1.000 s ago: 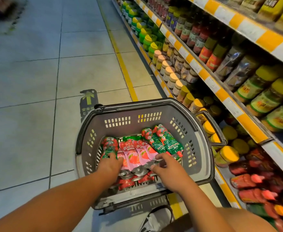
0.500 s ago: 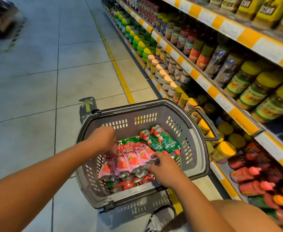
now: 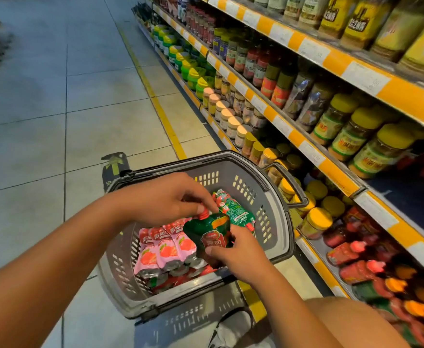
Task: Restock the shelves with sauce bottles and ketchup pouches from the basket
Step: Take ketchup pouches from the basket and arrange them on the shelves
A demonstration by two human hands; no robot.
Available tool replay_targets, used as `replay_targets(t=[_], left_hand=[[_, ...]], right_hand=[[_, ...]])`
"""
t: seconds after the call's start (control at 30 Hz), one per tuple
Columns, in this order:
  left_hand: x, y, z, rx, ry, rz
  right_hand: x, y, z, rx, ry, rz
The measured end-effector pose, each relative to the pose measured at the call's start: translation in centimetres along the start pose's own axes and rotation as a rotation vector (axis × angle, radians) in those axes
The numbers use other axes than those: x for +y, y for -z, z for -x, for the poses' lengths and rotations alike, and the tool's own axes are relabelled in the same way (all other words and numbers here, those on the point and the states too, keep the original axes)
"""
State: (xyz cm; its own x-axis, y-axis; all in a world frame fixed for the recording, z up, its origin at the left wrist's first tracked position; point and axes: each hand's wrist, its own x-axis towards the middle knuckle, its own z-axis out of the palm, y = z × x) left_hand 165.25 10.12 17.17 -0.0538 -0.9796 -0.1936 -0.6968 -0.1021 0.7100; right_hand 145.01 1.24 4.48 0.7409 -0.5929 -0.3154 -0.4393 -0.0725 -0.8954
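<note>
A grey plastic basket (image 3: pixel 276 237) stands on the floor beside the shelves. Pink ketchup pouches (image 3: pixel 165 247) lie in a row inside it, with green pouches (image 3: pixel 234 209) at the far right. Over the basket, both hands hold one green and red ketchup pouch (image 3: pixel 209 231). My left hand (image 3: pixel 165 199) pinches its red cap end from above. My right hand (image 3: pixel 236 254) grips its lower edge from below. Sauce bottles with red caps (image 3: pixel 351 252) lie on the lowest shelf to the right.
Orange-edged shelves (image 3: pixel 306 144) run along the right, packed with jars with yellow, green and beige lids. The basket's handle (image 3: pixel 293 189) leans against the bottom shelf. A tiled aisle with a yellow floor line (image 3: pixel 155 101) lies to the left. My shoe (image 3: pixel 233 327) is just below the basket.
My left hand left the pink pouches and crossed to the right. Both hands now lift a green pouch above the basket; the right hand was lying on the pile before.
</note>
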Motion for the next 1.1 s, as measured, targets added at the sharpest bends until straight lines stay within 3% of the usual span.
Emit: replay_targets(t=[0.07, 0.13, 0.23, 0.33, 0.6, 0.77, 0.93, 1.1], left_hand=[[-0.1, -0.7, -0.9, 0.15, 0.017, 0.204], [-1.5, -2.0, -2.4, 0.4, 0.081, 0.369], [-6.1, -5.1, -5.3, 0.587, 0.265, 0.247], [-11.0, -9.7, -7.7, 0.469, 0.367, 0.127], [-16.9, -18.4, -13.7, 0.137, 0.302, -0.368], [-18.7, -19.4, -15.6, 0.077, 0.274, -0.465], [-20.0, -19.2, -15.3, 0.085, 0.227, -0.284], [-22.4, -18.0, -15.4, 0.038, 0.129, -0.585]], right_hand=[[0.2, 0.6, 0.3, 0.097, 0.002, -0.046], [0.4, 1.3, 0.5, 0.199, -0.016, -0.112], [0.9, 2.7, 0.5, 0.347, -0.048, -0.271], [1.4, 4.2, 0.7, 0.479, -0.065, -0.419], [1.9, 6.9, 1.8, 0.649, -0.071, -0.575], [2.2, 7.6, 2.2, 0.674, -0.071, -0.573], [2.5, 8.1, 2.2, 0.698, -0.092, -0.574], [3.1, 8.4, 2.1, 0.716, -0.112, -0.562]])
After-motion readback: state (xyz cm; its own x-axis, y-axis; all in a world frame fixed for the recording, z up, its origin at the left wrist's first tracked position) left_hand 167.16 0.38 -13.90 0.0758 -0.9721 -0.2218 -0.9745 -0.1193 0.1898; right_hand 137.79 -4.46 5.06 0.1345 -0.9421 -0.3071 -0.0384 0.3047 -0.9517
